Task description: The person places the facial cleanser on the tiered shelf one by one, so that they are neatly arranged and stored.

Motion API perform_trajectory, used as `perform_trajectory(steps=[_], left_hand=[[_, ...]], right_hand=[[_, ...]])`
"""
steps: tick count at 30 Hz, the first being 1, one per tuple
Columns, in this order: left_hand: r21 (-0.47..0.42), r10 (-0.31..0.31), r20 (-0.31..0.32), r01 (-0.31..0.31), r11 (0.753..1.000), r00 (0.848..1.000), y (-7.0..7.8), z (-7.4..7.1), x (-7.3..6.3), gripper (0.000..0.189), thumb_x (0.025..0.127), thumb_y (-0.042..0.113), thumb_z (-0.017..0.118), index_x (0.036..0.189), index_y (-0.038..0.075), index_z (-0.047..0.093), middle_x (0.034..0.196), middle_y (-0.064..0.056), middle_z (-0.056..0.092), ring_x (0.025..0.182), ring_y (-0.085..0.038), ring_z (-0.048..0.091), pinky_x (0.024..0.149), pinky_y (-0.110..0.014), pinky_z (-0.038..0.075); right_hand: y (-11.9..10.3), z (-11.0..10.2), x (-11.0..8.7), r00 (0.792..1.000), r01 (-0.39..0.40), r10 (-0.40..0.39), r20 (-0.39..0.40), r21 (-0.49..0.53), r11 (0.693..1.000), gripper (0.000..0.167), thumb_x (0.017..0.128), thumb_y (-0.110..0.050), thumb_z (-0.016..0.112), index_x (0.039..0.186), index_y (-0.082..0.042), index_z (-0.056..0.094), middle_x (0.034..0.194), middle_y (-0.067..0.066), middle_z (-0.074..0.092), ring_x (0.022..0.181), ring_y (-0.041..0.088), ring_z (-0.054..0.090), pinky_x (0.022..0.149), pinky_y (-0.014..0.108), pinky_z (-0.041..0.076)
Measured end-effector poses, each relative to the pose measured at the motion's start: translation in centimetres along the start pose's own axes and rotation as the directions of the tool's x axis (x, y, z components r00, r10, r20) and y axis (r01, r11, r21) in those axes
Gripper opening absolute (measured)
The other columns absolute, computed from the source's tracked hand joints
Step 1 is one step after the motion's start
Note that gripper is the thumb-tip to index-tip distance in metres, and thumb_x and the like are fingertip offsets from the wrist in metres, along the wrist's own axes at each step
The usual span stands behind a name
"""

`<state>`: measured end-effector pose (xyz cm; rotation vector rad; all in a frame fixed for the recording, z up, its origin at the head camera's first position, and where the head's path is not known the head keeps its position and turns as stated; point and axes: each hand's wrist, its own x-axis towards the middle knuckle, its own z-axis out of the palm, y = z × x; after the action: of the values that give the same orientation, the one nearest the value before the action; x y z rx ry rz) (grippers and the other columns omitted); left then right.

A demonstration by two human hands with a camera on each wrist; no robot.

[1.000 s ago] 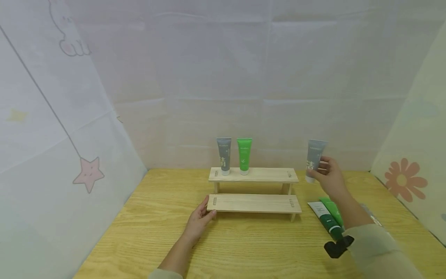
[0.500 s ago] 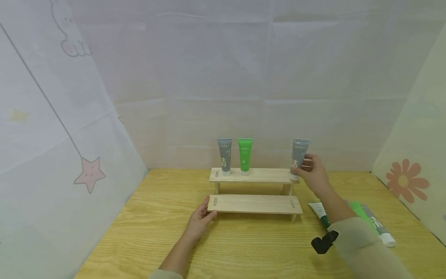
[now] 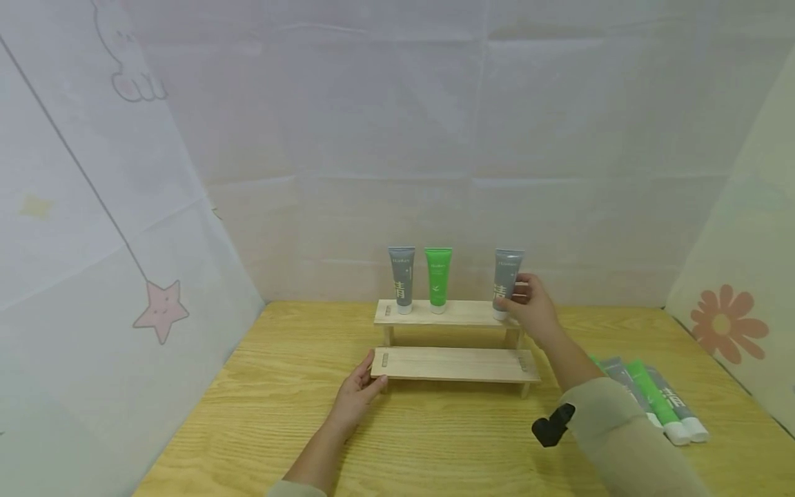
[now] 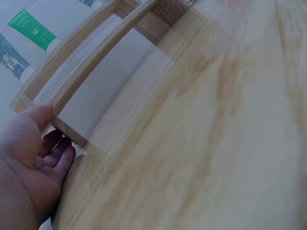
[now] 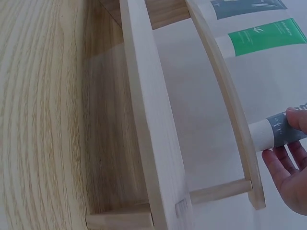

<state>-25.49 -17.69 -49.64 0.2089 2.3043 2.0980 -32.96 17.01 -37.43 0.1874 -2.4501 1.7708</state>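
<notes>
A two-tier wooden display rack (image 3: 453, 364) stands on the table. My left hand (image 3: 352, 399) grips the left end of its lower step, thumb at the board's edge and fingers bent by the leg in the left wrist view. With thumb and fingers, my right hand (image 3: 533, 314) pinches a grey squeeze tube (image 3: 507, 270) with its white cap down. The cap overlaps the right part of the upper step, and in the right wrist view it is right at the board. Another grey tube (image 3: 402, 275) and a green tube (image 3: 438, 275) stand upright on that step's left half.
At the right, several tubes lie side by side on the table, among them a green tube (image 3: 658, 402) and a grey tube (image 3: 678, 404); my right sleeve (image 3: 621, 428) covers part of them. A pale printed cloth (image 3: 373, 138) hangs behind the table.
My right hand has carried the grey tube leftward, from beside the rack to over its upper step. My left hand has stayed at the lower step.
</notes>
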Motion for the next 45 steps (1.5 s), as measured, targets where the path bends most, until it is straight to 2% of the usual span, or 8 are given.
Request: perform_trajectory(steps=[9, 17, 23, 31, 38, 45], left_hand=[[0.016, -0.009, -0.005, 0.009, 1.0, 1.0, 0.1, 0.0, -0.2, 0.071, 0.098, 0.018, 0.06, 0.156, 0.007, 0.021, 0.159, -0.027, 0.018, 0.145, -0.042, 0.027, 0.115, -0.054, 0.03], [0.01, -0.001, 0.004, 0.001, 1.0, 1.0, -0.2, 0.0, -0.1, 0.072, 0.098, 0.02, 0.061, 0.156, 0.007, 0.02, 0.156, -0.025, 0.03, 0.141, -0.038, 0.037, 0.113, -0.046, 0.038], [0.007, -0.011, 0.011, 0.011, 1.0, 1.0, -0.4, -0.1, 0.0, 0.074, 0.098, 0.024, 0.061, 0.157, 0.01, 0.019, 0.158, -0.024, 0.026, 0.143, -0.038, 0.035, 0.115, -0.049, 0.034], [0.009, -0.005, 0.004, 0.004, 1.0, 1.0, -0.2, 0.0, 0.0, 0.072, 0.099, 0.019, 0.06, 0.156, 0.007, 0.019, 0.157, -0.024, 0.028, 0.143, -0.038, 0.035, 0.114, -0.049, 0.035], [0.024, -0.006, 0.002, 0.006, 1.0, 1.0, -0.4, -0.1, 0.1, 0.074, 0.098, 0.024, 0.061, 0.156, 0.007, 0.02, 0.16, -0.025, 0.018, 0.144, -0.04, 0.03, 0.115, -0.053, 0.031], [0.019, -0.011, 0.001, 0.011, 1.0, 1.0, -0.1, -0.1, 0.0, 0.071, 0.099, 0.019, 0.059, 0.156, 0.007, 0.02, 0.157, -0.026, 0.026, 0.144, -0.041, 0.031, 0.116, -0.055, 0.029]], right_hand=[[-0.5, 1.5, 0.5, 1.0, -0.002, 0.002, 0.008, -0.015, 1.0, 0.067, 0.093, -0.018, 0.069, 0.146, -0.005, 0.03, 0.141, 0.026, 0.046, 0.131, 0.044, 0.048, 0.11, 0.056, 0.042], [-1.0, 2.7, 0.7, 1.0, -0.022, 0.022, -0.002, -0.017, 1.0, 0.066, 0.093, -0.018, 0.068, 0.147, -0.007, 0.03, 0.142, 0.025, 0.047, 0.131, 0.042, 0.048, 0.111, 0.054, 0.041], [-1.2, 3.5, 0.9, 1.0, -0.03, 0.03, -0.004, 0.001, 1.0, 0.065, 0.093, -0.017, 0.068, 0.146, -0.009, 0.031, 0.142, 0.024, 0.048, 0.131, 0.04, 0.048, 0.111, 0.053, 0.041], [-1.2, 4.3, 1.4, 1.0, -0.015, 0.015, 0.005, 0.014, 1.0, 0.064, 0.093, -0.014, 0.068, 0.145, -0.007, 0.032, 0.141, 0.024, 0.049, 0.131, 0.04, 0.049, 0.111, 0.052, 0.041], [-1.3, 5.0, 1.7, 1.0, -0.017, 0.017, 0.006, 0.004, 1.0, 0.061, 0.093, -0.015, 0.068, 0.144, -0.01, 0.034, 0.141, 0.022, 0.049, 0.131, 0.039, 0.05, 0.111, 0.05, 0.042], [-1.1, 5.3, 1.9, 1.0, -0.01, 0.01, 0.003, -0.004, 1.0, 0.061, 0.093, -0.016, 0.068, 0.144, -0.012, 0.035, 0.141, 0.02, 0.05, 0.13, 0.038, 0.051, 0.111, 0.05, 0.042]])
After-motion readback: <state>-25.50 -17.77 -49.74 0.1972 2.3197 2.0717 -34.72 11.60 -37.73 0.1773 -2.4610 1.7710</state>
